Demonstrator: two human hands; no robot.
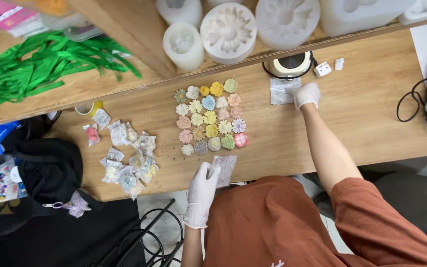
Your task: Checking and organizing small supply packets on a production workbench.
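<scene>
While the gloved left hand (202,190) pinches a small clear bag (223,169) at the table's near edge, the right hand (306,94) presses flat on another packet (281,91). Best practice: steady the bag before filling.

Both hands wore white gloves. Left hand (202,190) sat close to the body, forearm short in view, fingers curled in a pinch. Right hand (306,94) was stretched well forward, arm nearly straight and bare, fingers pressed downward.
</scene>
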